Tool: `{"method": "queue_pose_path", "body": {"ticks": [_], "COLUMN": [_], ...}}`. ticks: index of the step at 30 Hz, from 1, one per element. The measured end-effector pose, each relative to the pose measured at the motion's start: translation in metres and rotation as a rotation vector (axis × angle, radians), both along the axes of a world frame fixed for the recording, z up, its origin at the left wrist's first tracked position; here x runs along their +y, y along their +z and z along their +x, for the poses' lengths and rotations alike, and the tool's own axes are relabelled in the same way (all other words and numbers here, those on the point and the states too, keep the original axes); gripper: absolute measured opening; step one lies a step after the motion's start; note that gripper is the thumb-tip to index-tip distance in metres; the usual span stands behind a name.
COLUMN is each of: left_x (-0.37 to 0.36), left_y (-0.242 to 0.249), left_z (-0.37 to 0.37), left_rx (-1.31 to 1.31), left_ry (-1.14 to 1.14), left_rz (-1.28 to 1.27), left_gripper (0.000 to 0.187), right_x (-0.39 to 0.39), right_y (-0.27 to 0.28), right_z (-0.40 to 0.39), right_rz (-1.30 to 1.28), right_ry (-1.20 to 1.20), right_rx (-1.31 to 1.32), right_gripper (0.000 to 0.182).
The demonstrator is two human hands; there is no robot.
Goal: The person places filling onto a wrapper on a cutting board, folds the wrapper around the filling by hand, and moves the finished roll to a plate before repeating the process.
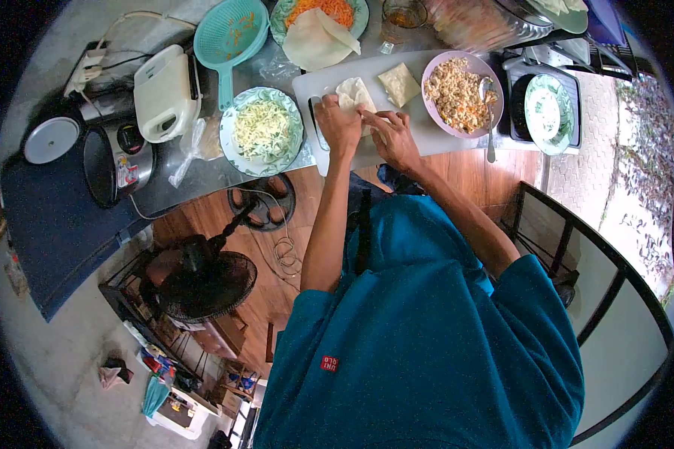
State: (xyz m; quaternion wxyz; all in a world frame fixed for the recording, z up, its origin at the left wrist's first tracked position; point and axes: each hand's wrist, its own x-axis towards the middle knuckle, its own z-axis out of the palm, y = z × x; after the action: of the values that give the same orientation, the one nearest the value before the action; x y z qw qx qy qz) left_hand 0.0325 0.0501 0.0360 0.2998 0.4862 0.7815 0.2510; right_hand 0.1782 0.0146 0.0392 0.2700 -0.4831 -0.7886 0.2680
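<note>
A white cutting board (434, 135) lies on the counter in front of me. On it rests a pale dough wrapper (354, 93), and both hands are folding it. My left hand (337, 123) presses on the wrapper's near left side. My right hand (392, 138) pinches its near right edge with the fingertips. A second wrapper (398, 82), folded into a square packet, lies on the board just beyond my right hand. At the board's right end stands a pink bowl (430, 71) of chopped filling with a spoon (489, 112) leaning in it.
A plate of shredded cabbage (262, 129) sits left of the board. Behind are a teal colander (228, 34), a plate of grated carrot and wrappers (318, 26), and a glass (404, 13). A white sandwich maker (165, 90) and rice cooker (116, 157) stand left; a stove (544, 112) right; a fan (202, 280) below.
</note>
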Motion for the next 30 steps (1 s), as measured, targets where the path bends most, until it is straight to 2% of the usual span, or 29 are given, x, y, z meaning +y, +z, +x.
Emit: {"method": "queue_pose_path", "body": {"ticks": [3, 8, 11, 15, 17, 20, 23, 30], "left_x": [-0.003, 0.001, 0.007, 0.012, 0.017, 0.022, 0.031, 0.041], "left_y": [0.003, -0.002, 0.018, 0.002, -0.013, -0.003, 0.001, -0.007], "left_z": [0.007, 0.005, 0.007, -0.002, -0.009, -0.012, -0.019, -0.018], "left_rx": [0.037, -0.146, -0.061, -0.115, -0.008, 0.071, -0.045, -0.091], "left_ry": [-0.021, 0.029, 0.028, 0.037, -0.124, -0.212, -0.335, -0.345], "left_rz": [0.088, 0.169, 0.034, 0.02, 0.023, -0.009, -0.076, 0.018], "left_gripper": [0.054, 0.073, 0.083, 0.076, 0.059, 0.051, 0.052, 0.051], "right_x": [-0.001, -0.002, -0.004, -0.008, -0.009, -0.011, -0.011, -0.011], "right_y": [-0.002, 0.002, 0.001, 0.006, 0.003, -0.001, 0.002, 0.0], "right_z": [0.001, 0.005, 0.005, 0.009, 0.01, 0.011, 0.012, 0.012], "right_rz": [-0.032, -0.006, -0.09, -0.148, -0.148, -0.117, -0.095, -0.084], "right_ry": [-0.003, -0.008, -0.027, -0.004, 0.012, 0.033, 0.036, 0.04], "right_rx": [0.009, -0.004, 0.032, 0.107, 0.115, 0.134, 0.09, 0.106], "right_gripper": [0.058, 0.067, 0.066, 0.069, 0.069, 0.073, 0.073, 0.073]}}
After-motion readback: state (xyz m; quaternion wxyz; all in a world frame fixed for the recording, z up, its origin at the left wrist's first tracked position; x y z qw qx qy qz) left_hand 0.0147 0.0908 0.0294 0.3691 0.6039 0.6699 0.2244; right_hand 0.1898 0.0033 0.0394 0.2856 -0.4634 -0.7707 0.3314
